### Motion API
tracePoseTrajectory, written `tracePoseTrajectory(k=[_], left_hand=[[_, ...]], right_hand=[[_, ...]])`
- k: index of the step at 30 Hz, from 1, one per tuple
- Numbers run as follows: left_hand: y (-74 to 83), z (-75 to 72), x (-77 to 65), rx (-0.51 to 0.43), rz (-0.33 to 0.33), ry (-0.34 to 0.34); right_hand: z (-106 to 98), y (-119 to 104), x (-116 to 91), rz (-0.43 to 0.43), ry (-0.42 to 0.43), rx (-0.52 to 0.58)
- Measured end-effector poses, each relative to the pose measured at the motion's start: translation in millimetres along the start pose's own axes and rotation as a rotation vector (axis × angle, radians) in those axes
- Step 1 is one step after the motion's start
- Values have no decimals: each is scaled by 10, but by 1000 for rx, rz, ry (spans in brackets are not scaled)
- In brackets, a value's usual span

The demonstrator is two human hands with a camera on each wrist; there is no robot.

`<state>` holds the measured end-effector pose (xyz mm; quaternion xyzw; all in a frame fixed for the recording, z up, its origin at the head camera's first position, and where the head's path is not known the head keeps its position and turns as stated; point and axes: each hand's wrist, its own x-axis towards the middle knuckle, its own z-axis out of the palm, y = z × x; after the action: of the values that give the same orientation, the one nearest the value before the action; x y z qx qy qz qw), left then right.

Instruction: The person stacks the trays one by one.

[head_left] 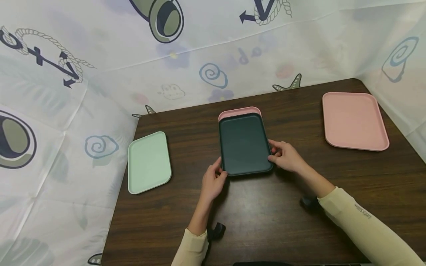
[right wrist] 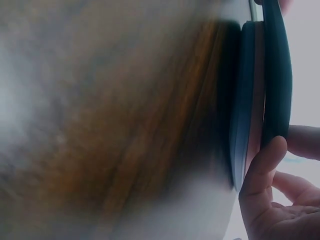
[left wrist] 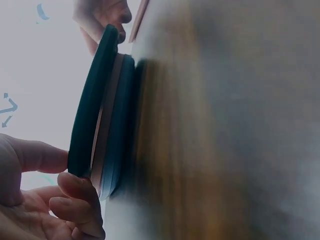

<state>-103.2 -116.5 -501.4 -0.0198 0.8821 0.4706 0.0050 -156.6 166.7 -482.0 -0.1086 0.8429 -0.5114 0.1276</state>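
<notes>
White cloth (head_left: pixel 186 77) printed with anchors, ropes, blue spiral shells and starfish hangs beyond and to the left and right of the hands, around a dark brown wood-grain table (head_left: pixel 259 221). Both hands are grasping a dark green rectangular tray (head_left: pixel 246 144), which lies between them: the left hand (head_left: pixel 212 181) pinches it at its near left corner, the right hand (head_left: pixel 287 158) at its right side, close to the near right corner. Seen from the left wrist, the thumb is on the tray's upper side and the fingers are under its edge. Directly beneath the green tray is a pink tray (head_left: pixel 241 111), whose far rim peeks out on the side away from the hands; a thin gap shows between the two near the left hand. Under the pink one, a blue layer (left wrist: pixel 119 125) shows in both wrist views. Well to the left of the left hand lies a pale green tray (head_left: pixel 149 162). Well to the right of the right hand, and farther away, lies a larger, squarish pink tray (head_left: pixel 355 121). Cream sleeves (head_left: pixel 369 225) cover the forearms, and a small black object (head_left: pixel 217 231) sits by the left wrist.
</notes>
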Motion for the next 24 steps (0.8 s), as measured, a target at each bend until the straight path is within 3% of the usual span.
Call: tracePoseTrajectory(k=[11, 24], left_hand=[[35, 20, 196, 46, -6, 26], [32, 61, 327, 105, -8, 56]], right_hand=[[-52, 28, 195, 2, 22, -16], [-88, 39, 327, 43, -4, 6]])
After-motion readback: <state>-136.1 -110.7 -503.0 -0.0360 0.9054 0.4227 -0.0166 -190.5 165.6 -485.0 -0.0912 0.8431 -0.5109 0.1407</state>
